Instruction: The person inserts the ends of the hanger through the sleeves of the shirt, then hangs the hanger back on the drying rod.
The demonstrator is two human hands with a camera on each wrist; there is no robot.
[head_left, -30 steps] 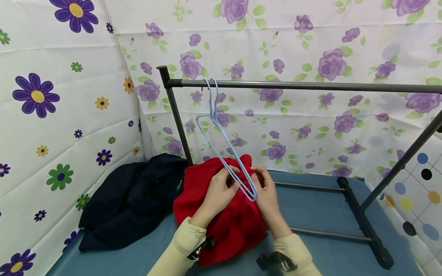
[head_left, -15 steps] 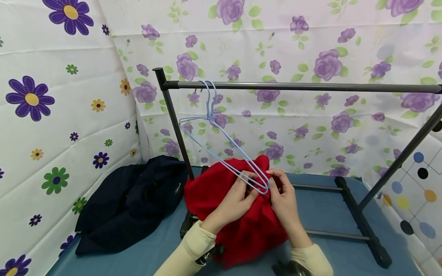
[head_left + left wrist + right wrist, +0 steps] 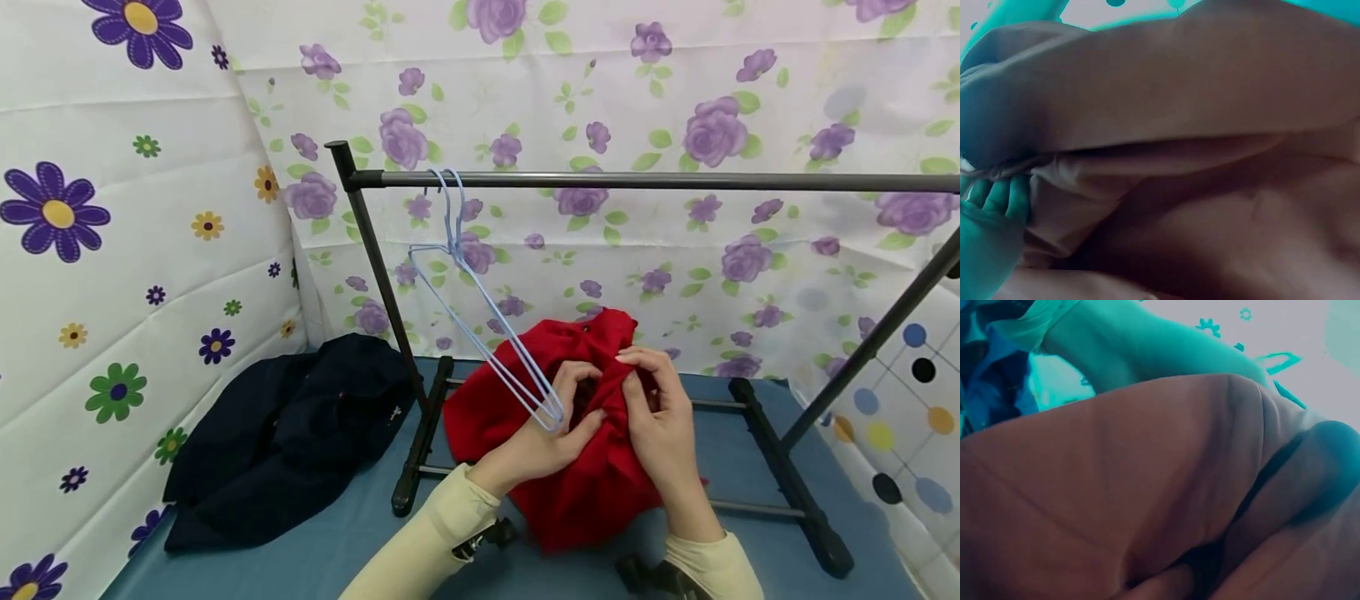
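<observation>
In the head view, a bunched red garment [image 3: 585, 508] is held up over the table behind a pair of light-blue hangers [image 3: 487, 350]. My left hand [image 3: 536, 446] holds its folds, thumb and fingers on the cloth, and the hangers' lower corner crosses in front of this hand. To its right, my right hand [image 3: 663, 425] pinches the cloth between thumb and fingers. Off-colour folds of the garment [image 3: 1166, 87] fill most of the left wrist view, with fingertips [image 3: 997, 194] at the lower left. In the right wrist view the garment [image 3: 1097, 475] hides most of the hand.
The hangers hang by their hooks from the dark rail [image 3: 637, 181] of a clothes rack, near its left end. A dark navy garment [image 3: 285, 450] lies in a heap at the left of the blue-covered table [image 3: 300, 567]. The rack's right foot [image 3: 795, 483] stands on the table.
Both hands have moved right with the red garment, and its top is raised. The hangers swung left, then back. More of the rack's left foot shows now.
</observation>
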